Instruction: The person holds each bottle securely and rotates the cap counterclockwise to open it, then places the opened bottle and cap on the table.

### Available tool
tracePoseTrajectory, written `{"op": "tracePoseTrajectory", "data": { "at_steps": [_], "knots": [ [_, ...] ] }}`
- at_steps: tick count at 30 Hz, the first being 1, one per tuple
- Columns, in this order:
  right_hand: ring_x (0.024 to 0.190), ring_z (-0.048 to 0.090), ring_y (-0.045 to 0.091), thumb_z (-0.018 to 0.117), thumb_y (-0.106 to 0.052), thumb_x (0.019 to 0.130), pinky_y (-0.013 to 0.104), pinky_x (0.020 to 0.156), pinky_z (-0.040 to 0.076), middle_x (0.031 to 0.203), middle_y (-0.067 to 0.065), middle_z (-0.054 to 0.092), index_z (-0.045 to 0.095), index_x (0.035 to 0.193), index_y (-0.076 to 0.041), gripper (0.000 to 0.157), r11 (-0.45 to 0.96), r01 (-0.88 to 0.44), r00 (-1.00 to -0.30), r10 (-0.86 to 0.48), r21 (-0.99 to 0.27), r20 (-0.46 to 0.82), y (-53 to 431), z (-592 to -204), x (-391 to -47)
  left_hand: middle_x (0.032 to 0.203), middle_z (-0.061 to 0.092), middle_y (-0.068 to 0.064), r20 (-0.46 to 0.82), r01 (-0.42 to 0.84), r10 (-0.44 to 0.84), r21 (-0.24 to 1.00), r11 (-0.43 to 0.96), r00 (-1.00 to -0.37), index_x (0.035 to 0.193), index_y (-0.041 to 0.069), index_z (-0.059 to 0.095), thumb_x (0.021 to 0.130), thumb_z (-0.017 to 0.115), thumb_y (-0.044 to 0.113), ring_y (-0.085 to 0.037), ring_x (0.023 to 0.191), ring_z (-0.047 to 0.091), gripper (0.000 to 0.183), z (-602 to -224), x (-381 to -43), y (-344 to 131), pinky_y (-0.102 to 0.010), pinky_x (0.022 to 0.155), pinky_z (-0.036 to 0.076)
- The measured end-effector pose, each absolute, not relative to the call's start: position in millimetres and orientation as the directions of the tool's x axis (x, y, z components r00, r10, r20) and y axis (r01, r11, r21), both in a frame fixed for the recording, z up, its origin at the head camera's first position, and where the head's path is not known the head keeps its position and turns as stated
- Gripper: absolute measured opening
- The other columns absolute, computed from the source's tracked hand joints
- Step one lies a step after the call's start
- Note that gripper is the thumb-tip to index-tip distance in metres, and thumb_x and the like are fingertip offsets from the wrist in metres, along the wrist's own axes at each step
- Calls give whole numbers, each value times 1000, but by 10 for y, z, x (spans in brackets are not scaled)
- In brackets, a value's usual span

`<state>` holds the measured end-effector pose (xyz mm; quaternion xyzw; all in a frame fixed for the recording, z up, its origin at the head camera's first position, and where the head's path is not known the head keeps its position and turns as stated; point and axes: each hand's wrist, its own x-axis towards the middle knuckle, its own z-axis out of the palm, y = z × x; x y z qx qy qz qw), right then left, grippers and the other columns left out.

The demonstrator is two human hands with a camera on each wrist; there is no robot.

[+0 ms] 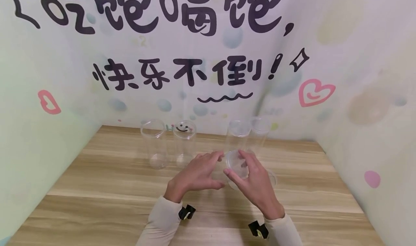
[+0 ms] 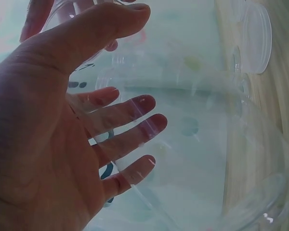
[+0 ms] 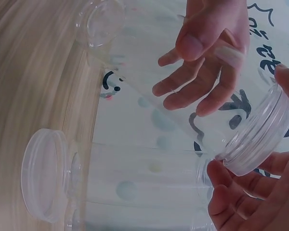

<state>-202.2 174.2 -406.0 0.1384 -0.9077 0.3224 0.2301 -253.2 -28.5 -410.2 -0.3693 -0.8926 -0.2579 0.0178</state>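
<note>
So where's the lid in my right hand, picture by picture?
Head: the lid is right of center, below the middle.
Left wrist: the lid is at the top left, partly hidden.
Right wrist: the lid is on the right, just below mid-height.
Shared landmark: your left hand.

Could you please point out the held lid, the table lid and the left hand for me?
Held lid (image 3: 260,134): right wrist view, on its ridged side.
Table lid (image 3: 41,175): right wrist view, on its round face.
Left hand (image 1: 197,173): head view, on its back.
</note>
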Motion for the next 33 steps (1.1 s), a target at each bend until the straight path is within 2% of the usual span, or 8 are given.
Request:
{"op": "tracePoseTrajectory", "data": {
  "at_steps": [7, 16, 24, 27, 33],
  "knots": [
    [90, 57, 15, 82, -35, 80, 33, 65, 52, 126, 6, 62, 56, 136, -6, 68, 683, -417, -872, -115, -600, 476, 1760, -4079, -2025, 129, 63, -4, 197, 646, 650, 499, 578, -734, 145, 14, 41, 78, 79, 42, -16, 119, 57, 82, -4111, -2531, -329, -43, 106, 39],
    [94, 54, 19, 82, -31, 81, 28, 69, 46, 122, 3, 62, 56, 138, -10, 66, 619, -420, -889, -133, -664, 438, 1793, -4083, -2037, 125, 62, -3, 188, 641, 675, 562, 522, -714, 142, 15, 42, 78, 79, 42, -18, 115, 59, 79, -4113, -2542, -373, -43, 103, 41],
    [99, 55, 18, 82, -28, 81, 32, 74, 47, 129, 2, 60, 54, 140, -15, 67, 591, -449, -883, -180, -670, 433, 1790, -4083, -2022, 119, 61, 3, 190, 652, 700, 586, 481, -688, 136, 19, 45, 75, 83, 38, -16, 113, 59, 75, -4162, -2584, -403, -41, 99, 43],
    [102, 57, 21, 83, -26, 80, 30, 77, 47, 131, 2, 59, 54, 140, -14, 67, 580, -465, -877, -195, -669, 440, 1790, -4075, -2022, 119, 61, 3, 196, 656, 716, 608, 448, -670, 134, 20, 46, 75, 84, 36, -18, 114, 58, 72, -4171, -2602, -416, -40, 99, 43],
    [107, 59, 29, 84, -22, 79, 29, 80, 49, 135, 3, 58, 54, 141, -12, 70, 551, -501, -860, -232, -668, 454, 1801, -4062, -2027, 122, 61, 3, 169, 614, 740, 691, 382, -651, 136, 21, 44, 75, 85, 30, -12, 114, 56, 73, -4170, -2620, -441, -38, 98, 48]
  ]
}}
